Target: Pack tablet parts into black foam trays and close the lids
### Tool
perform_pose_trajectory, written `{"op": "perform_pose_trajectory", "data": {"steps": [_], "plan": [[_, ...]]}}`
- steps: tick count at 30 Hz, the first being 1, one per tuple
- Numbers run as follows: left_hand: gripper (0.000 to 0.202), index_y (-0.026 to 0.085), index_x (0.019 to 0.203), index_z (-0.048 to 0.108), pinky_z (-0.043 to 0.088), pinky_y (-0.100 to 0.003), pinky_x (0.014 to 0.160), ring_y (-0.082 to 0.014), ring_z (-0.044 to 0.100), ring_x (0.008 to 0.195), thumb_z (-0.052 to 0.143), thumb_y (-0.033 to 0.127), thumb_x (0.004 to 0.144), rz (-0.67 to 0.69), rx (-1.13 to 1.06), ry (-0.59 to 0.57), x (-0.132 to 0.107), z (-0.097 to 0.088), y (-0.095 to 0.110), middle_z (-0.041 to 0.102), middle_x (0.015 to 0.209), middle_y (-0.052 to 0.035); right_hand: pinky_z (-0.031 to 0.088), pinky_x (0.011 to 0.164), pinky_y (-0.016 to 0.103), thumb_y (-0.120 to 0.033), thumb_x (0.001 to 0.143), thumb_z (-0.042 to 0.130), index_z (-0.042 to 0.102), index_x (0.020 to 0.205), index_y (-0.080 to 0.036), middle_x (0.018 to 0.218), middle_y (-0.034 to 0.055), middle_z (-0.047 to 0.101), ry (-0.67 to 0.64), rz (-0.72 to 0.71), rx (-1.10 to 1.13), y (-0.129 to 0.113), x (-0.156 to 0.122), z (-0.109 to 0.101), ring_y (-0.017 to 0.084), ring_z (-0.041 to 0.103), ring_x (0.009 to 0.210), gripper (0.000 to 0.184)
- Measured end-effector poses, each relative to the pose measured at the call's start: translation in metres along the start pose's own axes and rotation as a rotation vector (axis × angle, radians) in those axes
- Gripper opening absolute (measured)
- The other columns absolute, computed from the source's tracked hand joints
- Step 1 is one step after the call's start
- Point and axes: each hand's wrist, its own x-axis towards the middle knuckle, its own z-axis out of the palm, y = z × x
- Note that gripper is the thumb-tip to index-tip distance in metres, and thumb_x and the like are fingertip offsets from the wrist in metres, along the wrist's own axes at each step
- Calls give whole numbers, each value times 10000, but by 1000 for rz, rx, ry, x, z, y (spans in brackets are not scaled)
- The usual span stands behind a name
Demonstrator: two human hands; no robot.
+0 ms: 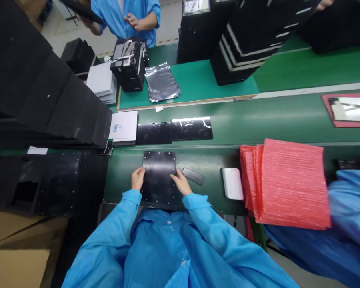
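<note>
Long green table (216,132) here, with a black drilled panel (159,180), 2 glossy black sheets (174,131), a white paper stack (123,126), a white rounded block (232,183) and a pile of red bubble-wrap bags (291,184) on it.

Nothing reading clearly anywhere — a white sheet (123,125) carrying a small blue printed mark, too small to make out, a white tag (159,109) showing nothing legible either

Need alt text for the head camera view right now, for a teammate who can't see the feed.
The left hand and right hand touch the side edges of a black panel with small edge holes, on a green workbench. To its right lie a dark strip, a white pad and red bubble bags.
</note>
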Motion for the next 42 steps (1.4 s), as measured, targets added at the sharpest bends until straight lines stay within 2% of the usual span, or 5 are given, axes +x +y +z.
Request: {"op": "perform_pose_trajectory", "data": {"steps": [7,20,27,32,42], "plan": [[1014,120,1471,289,123,-642,1107,-420,19,1436,739,491,641,183,948,-309,-71,65,-11,118,1560,-216,334,1026,520,-390,845,552,496,1319,-135,1426,188,423,59,-297,-946,11,-2,-89,381,380,1291,542],[1221,18,1491,108,41,-652,1107,-446,-74,1417,796,356,541,18,1064,-257,-87,113,-2,-14,1541,-296,476,859,341,-197,774,672,536,1184,-106,1121,160,581,-635,-637,-1359,-37,27,-74,271,572,1042,441],[1029,138,1441,357,263,-460,1138,-349,286,1399,766,294,510,94,301,-534,-35,-47,7,333,1510,-160,477,839,427,-282,824,586,424,1361,-105,1297,218,514,-249,-629,-1408,-14,26,-106,333,543,1068,588],[587,104,1296,504,419,-411,1019,-294,544,1204,535,285,739,-189,400,-98,50,-139,6,613,1246,-156,424,962,456,-233,802,553,406,1404,-177,1471,150,387,-233,-694,-1304,16,-25,-54,325,472,1215,622],[953,165,1494,210,100,-619,1120,-399,-62,1437,575,596,726,46,817,-401,-13,-4,-43,35,1585,-157,507,841,443,-569,635,665,503,1258,-143,1012,123,667,191,136,-182,12,0,25,293,641,920,773]]}}
